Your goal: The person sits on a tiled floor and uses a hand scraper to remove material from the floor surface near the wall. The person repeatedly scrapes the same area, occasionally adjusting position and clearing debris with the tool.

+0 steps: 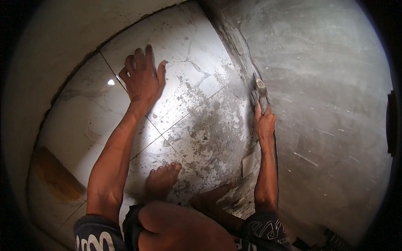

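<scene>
My left hand [144,77] rests on a white marbled floor tile [184,50], palm down with the fingers spread. It holds nothing. In my right hand [265,123] is a small grey trowel [261,88], gripped by its handle, at the foot of the wall. The trowel's blade lies along the rough mortar strip [238,46] where floor and wall meet, and most of it is hard to make out. Grey mortar crumbs and smears [213,121] cover the tiles between my hands.
A bare grey plastered wall [326,83] rises on the right. Beside my right forearm, a small pale tile piece [248,164] leans near the wall base. My bare foot [162,180] is on the tiles. A brown-orange patch [58,175] shows at lower left.
</scene>
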`<state>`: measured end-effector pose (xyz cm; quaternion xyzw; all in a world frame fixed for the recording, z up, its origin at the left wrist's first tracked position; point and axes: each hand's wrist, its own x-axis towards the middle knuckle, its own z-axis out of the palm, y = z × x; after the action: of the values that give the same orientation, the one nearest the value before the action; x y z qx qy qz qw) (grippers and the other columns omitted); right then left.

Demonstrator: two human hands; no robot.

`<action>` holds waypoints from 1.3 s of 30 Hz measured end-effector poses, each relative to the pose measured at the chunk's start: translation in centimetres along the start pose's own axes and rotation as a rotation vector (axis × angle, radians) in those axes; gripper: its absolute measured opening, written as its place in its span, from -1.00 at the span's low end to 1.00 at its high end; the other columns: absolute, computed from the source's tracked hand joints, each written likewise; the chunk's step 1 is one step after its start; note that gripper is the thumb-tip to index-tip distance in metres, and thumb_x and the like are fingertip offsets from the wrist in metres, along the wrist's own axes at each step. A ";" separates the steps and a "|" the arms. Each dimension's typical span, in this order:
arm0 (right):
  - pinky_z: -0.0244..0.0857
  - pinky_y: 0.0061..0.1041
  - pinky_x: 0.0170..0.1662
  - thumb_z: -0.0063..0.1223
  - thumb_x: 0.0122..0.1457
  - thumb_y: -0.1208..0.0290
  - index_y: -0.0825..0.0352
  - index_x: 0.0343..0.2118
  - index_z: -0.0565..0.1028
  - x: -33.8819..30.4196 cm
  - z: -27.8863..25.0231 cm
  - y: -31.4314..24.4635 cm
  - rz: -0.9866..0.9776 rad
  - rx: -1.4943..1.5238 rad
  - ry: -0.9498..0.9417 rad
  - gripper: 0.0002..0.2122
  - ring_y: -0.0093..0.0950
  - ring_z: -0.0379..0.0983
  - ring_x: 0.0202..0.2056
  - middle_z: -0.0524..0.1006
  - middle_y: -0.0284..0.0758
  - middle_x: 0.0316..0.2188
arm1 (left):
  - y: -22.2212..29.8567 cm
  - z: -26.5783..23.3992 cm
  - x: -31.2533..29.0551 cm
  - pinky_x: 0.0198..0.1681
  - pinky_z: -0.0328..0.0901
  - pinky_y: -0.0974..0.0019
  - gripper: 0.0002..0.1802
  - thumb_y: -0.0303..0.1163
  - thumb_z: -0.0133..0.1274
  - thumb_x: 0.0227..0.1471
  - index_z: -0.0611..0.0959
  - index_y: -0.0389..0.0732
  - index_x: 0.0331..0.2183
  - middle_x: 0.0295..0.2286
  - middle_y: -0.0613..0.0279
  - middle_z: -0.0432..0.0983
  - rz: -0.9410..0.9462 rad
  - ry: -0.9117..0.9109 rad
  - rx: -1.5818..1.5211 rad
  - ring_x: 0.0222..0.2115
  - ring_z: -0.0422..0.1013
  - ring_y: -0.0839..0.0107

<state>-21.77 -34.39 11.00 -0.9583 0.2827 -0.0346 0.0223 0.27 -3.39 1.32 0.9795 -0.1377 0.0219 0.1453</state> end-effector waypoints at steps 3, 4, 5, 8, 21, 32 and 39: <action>0.33 -0.24 -0.56 0.14 0.27 0.29 0.50 -0.38 0.45 0.3 -1.7 -3.6 0.069 0.092 -0.026 -0.70 -0.20 0.52 -0.61 0.47 -0.05 -0.62 | -0.2 -0.1 0.6 0.17 0.01 -0.26 -0.29 0.04 -0.12 0.28 0.23 -0.12 0.30 0.22 -0.08 0.15 -0.015 -0.029 0.021 0.23 0.06 -0.09; 0.33 -0.24 -0.56 0.12 0.29 0.28 0.50 -0.38 0.45 -0.9 -2.3 -4.8 0.069 0.166 0.000 -0.69 -0.18 0.52 -0.62 0.47 -0.05 -0.63 | -0.6 -0.1 -0.1 0.18 0.01 -0.28 -0.28 0.06 -0.12 0.28 0.21 -0.11 0.31 0.23 -0.09 0.13 -0.010 -0.059 0.036 0.23 0.05 -0.11; 0.31 -0.25 -0.56 0.12 0.29 0.32 0.52 -0.35 0.47 -0.9 -2.5 -4.9 -0.075 0.216 0.118 -0.72 -0.18 0.51 -0.62 0.47 -0.02 -0.63 | -0.6 0.0 -0.1 0.17 0.02 -0.28 -0.28 0.06 -0.12 0.28 0.21 -0.11 0.31 0.22 -0.10 0.14 -0.005 -0.041 0.034 0.23 0.06 -0.11; 0.28 -0.24 -0.54 0.10 0.30 0.36 0.55 -0.30 0.52 0.0 -2.4 -5.1 -0.337 0.217 0.334 -0.74 -0.16 0.51 -0.63 0.48 0.05 -0.64 | -0.6 0.2 -0.1 0.17 0.03 -0.29 -0.28 0.06 -0.12 0.28 0.22 -0.12 0.31 0.22 -0.10 0.15 0.002 -0.011 0.017 0.22 0.08 -0.11; 0.36 -0.19 -0.50 0.13 0.25 0.23 0.51 -0.28 0.48 0.7 -0.9 -2.7 -0.242 0.129 0.241 -0.67 -0.05 0.53 -0.58 0.53 0.04 -0.58 | -0.2 -0.2 0.2 0.19 0.01 -0.32 -0.29 0.06 -0.14 0.29 0.23 -0.12 0.30 0.22 -0.13 0.13 -0.012 -0.051 -0.002 0.23 0.06 -0.15; 0.38 -0.17 -0.48 0.05 0.32 0.21 0.61 -0.28 0.53 1.1 -2.7 -4.6 -0.333 0.286 0.291 -0.60 -0.04 0.57 -0.53 0.54 0.12 -0.56 | -0.2 0.1 0.1 0.13 0.02 -0.19 -0.30 0.04 -0.16 0.29 0.24 -0.15 0.30 0.21 -0.04 0.16 -0.006 -0.018 0.050 0.22 0.06 -0.01; 0.39 -0.18 -0.47 0.10 0.29 0.30 0.59 -0.29 0.50 2.0 -2.6 -5.5 0.054 0.095 -0.107 -0.68 -0.03 0.57 -0.52 0.53 0.07 -0.60 | -0.5 0.3 0.0 0.13 0.02 -0.20 -0.30 0.05 -0.16 0.29 0.25 -0.15 0.29 0.19 -0.06 0.18 -0.003 -0.006 0.057 0.21 0.07 -0.02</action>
<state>-17.33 -30.96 14.00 -0.9487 0.3047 0.0041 0.0840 0.44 -3.01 0.87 0.9835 -0.1359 0.0227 0.1170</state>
